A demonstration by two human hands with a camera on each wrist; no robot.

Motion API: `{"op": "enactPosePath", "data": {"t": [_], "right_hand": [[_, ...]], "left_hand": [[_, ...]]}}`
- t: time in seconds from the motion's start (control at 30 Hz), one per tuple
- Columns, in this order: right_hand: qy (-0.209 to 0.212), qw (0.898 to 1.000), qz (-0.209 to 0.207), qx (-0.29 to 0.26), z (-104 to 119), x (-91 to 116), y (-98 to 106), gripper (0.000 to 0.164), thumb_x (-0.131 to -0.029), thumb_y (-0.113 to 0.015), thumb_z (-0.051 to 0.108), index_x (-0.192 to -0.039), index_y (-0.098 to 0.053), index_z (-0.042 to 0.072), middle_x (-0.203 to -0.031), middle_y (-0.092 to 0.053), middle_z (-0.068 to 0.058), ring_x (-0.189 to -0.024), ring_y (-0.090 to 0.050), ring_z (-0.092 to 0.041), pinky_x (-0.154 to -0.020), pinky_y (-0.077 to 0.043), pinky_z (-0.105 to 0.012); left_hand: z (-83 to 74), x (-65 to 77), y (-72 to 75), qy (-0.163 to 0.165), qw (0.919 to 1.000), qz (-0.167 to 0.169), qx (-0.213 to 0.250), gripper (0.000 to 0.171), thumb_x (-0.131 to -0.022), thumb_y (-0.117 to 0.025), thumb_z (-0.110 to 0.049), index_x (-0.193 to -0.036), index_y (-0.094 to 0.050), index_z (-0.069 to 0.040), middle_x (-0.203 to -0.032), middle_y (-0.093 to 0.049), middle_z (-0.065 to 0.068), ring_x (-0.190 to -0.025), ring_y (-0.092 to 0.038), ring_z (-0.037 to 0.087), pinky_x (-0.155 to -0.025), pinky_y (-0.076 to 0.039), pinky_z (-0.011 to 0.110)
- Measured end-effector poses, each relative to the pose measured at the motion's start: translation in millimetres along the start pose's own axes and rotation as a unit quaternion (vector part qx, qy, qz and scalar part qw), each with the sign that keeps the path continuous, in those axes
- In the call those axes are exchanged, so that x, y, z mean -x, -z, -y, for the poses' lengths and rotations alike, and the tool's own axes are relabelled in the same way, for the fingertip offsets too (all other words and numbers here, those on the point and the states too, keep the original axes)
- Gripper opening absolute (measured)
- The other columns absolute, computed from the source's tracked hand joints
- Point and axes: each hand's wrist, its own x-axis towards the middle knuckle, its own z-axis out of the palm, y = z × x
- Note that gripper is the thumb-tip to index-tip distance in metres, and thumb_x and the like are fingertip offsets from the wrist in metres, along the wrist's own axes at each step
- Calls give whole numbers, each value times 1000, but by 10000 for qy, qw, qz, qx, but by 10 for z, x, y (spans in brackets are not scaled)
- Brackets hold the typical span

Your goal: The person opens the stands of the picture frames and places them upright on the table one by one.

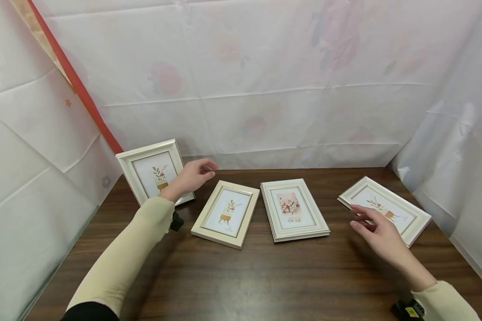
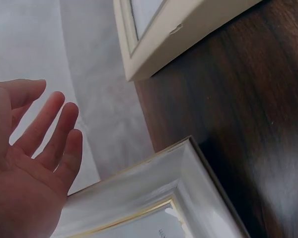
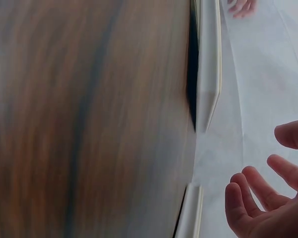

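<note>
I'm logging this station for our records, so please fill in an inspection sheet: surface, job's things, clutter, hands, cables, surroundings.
Surface: dark wood-grain table.
Job's things: leftmost frame stands tilted; second frame, third frame and rightmost frame lie picture side up.
Clutter: nothing seen.
Hands: left hand is by the leftmost frame, right hand by the rightmost; both have relaxed fingers and hold nothing.
Cables: nothing seen.
Surroundings: pale patterned cloth behind and at both sides; red strip at the back left.
</note>
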Motion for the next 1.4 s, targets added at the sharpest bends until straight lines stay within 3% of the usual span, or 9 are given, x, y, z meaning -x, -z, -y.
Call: {"op": "enactPosePath", "data": {"t": [0.33, 0.47, 0.57, 0.9, 1.27, 1.4], "right_hand": [[280, 9976, 433, -457, 302, 87, -129, 42, -93, -68, -1, -134, -58, 3, -122, -62, -12, -104, -62, -11, -84, -50, -17], [371, 9973, 497, -392, 353, 100, -146, 42, -92, -69, -1, -133, -59, 5, -121, -62, -4, -103, -63, -14, -82, -52, -21], [424, 9971, 532, -352, 361, 103, -151, 42, -91, -69, -1, -132, -60, 5, -120, -63, -5, -101, -64, -16, -80, -53, -21], [385, 9969, 605, -314, 372, 131, -197, 41, -92, -68, -1, -131, -59, 5, -120, -63, -15, -101, -65, -17, -80, -52, -21], [348, 9972, 582, -320, 352, 115, -204, 41, -91, -69, -1, -130, -60, 7, -120, -63, -15, -101, -64, -14, -79, -52, -18], [302, 9976, 558, -288, 353, 126, -208, 40, -91, -69, -1, -130, -61, 8, -120, -63, -14, -101, -64, -14, -79, -51, -18]], "left_hand": [[79, -110, -173, 43, 9949, 894, -458, 29, -100, -60, -14, -129, -63, -6, -127, -62, 15, -115, -58, 29, -94, -48, 47], [100, -127, -218, 156, 9896, 1260, -670, 30, -101, -60, -17, -129, -64, -9, -131, -60, 12, -120, -56, 30, -97, -47, 47], [94, -118, -245, 203, 9865, 1435, -757, 29, -100, -62, -17, -128, -64, -11, -130, -60, 12, -119, -56, 29, -97, -47, 45], [141, -112, -323, 281, 9815, 1498, -1155, 37, -92, -73, -12, -128, -64, -14, -133, -58, 11, -118, -56, 28, -95, -48, 44], [58, -143, -339, 827, 9857, 899, -1158, 40, -87, -73, -7, -126, -67, -14, -127, -60, 10, -104, -58, 27, -79, -52, 38], [44, -133, -352, 950, 9842, 919, -1177, 48, -87, -77, -11, -133, -63, -13, -130, -60, 11, -109, -59, 29, -80, -53, 39]]}}
